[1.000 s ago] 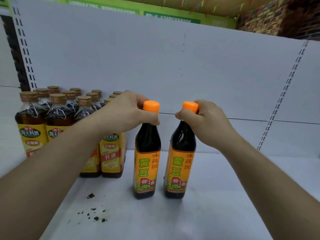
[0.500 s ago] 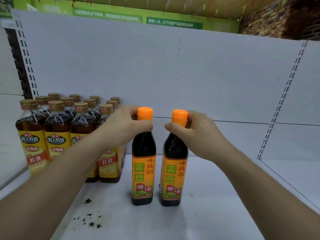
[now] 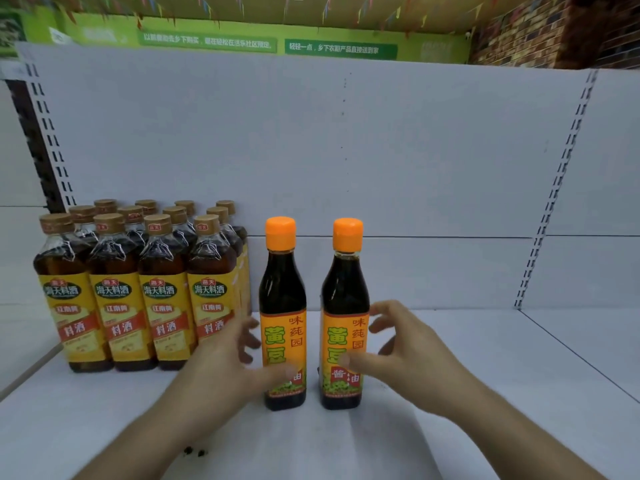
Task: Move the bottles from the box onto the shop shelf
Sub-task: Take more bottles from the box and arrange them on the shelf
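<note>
L bottle & R bottle upright on shelf; L hand, R hand by labels, fingers spread, holding nothing.

Soft, even light fills the shelf, cool and slightly dim, so its white reads grey; shadows beneath the orange-capped bottles are faint and diffuse. Small glints sit on the film of the wrapped bottles. The left hand and right hand smear with motion blur, fingers ghostly. The slotted rails lean and bow toward the edges of the view.
</note>
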{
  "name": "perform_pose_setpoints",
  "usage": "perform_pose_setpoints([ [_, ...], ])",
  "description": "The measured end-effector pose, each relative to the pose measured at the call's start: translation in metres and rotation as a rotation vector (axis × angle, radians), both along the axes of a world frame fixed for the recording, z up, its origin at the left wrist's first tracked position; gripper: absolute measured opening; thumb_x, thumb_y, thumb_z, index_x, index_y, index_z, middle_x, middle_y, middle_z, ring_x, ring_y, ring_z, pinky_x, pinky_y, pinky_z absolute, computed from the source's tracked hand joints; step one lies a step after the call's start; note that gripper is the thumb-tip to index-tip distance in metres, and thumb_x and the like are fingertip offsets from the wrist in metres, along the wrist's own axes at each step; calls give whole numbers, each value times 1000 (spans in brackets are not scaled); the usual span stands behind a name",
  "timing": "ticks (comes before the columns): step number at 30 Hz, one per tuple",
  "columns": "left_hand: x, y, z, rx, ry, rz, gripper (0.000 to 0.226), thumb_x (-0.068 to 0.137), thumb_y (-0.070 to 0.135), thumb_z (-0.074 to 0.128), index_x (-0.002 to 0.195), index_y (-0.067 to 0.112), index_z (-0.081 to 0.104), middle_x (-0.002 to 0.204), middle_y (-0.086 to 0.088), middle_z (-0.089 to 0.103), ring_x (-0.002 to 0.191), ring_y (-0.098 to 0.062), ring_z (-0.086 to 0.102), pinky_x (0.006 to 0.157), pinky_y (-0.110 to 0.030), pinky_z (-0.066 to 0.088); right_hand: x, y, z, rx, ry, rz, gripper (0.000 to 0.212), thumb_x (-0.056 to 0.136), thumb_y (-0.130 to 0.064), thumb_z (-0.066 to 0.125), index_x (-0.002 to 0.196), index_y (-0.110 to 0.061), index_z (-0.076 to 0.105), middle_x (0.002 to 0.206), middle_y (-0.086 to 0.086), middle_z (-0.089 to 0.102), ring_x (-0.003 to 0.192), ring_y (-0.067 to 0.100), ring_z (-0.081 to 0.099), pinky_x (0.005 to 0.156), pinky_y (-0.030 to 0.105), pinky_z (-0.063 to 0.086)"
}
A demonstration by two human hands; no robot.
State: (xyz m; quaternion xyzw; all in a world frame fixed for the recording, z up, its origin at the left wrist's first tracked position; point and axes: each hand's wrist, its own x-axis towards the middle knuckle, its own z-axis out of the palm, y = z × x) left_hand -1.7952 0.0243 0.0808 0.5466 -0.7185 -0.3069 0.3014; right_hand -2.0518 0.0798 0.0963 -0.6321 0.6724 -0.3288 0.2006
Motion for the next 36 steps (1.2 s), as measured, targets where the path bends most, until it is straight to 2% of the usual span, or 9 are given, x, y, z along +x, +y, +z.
perform_pose_setpoints([
  [3, -3, 0, -15, 7, -82, 34, 89, 64, 73, 79, 139, 37, 46, 115, 21, 63, 99, -1, 62, 87, -30, 56, 6, -1, -15, 5, 0, 1, 70, 75, -62, 80, 133, -43, 45, 126, -20, 57, 84, 3, 69, 84, 34, 59],
  [6, -5, 1, -23, -33, -120, 53, 71, 78, 67, 73, 137, 37, 48, 115, 24, 62, 99, 1, 62, 90, -30, 56, 11, -2, -24, -9, -20, -24, 65, 81, -57, 78, 134, -44, 43, 125, -20, 60, 86, 2, 69, 84, 34, 60],
  [11, -7, 1, -25, -51, -98, 47, 59, 83, 60, 71, 134, 38, 51, 116, 27, 62, 95, 1, 65, 88, -31, 57, 15, -4, -29, -35, -43, -38, 63, 83, -53, 77, 135, -43, 43, 121, -22, 62, 87, 1, 69, 82, 32, 60],
  [21, -10, 1, -27, -59, -40, 41, 54, 85, 55, 73, 133, 38, 53, 116, 28, 61, 84, 4, 68, 83, -28, 57, 26, -14, -34, -51, -65, -34, 62, 87, -50, 75, 137, -40, 40, 126, -17, 61, 87, 4, 70, 82, 31, 61],
  [29, -13, -4, -29, -51, -32, 40, 47, 87, 55, 72, 126, 36, 54, 121, 23, 63, 88, -1, 69, 88, -38, 59, 26, -20, -37, -64, -50, -30, 60, 87, -49, 76, 135, -39, 41, 123, -18, 62, 85, 2, 70, 76, 25, 60],
  [36, -15, -13, -29, -70, -65, 36, 46, 90, 52, 69, 130, 32, 58, 127, 19, 65, 88, -2, 69, 88, -38, 58, 27, -29, -36, -54, -54, -22, 59, 87, -45, 77, 133, -37, 41, 124, -15, 63, 87, 6, 72, 82, 34, 62],
])
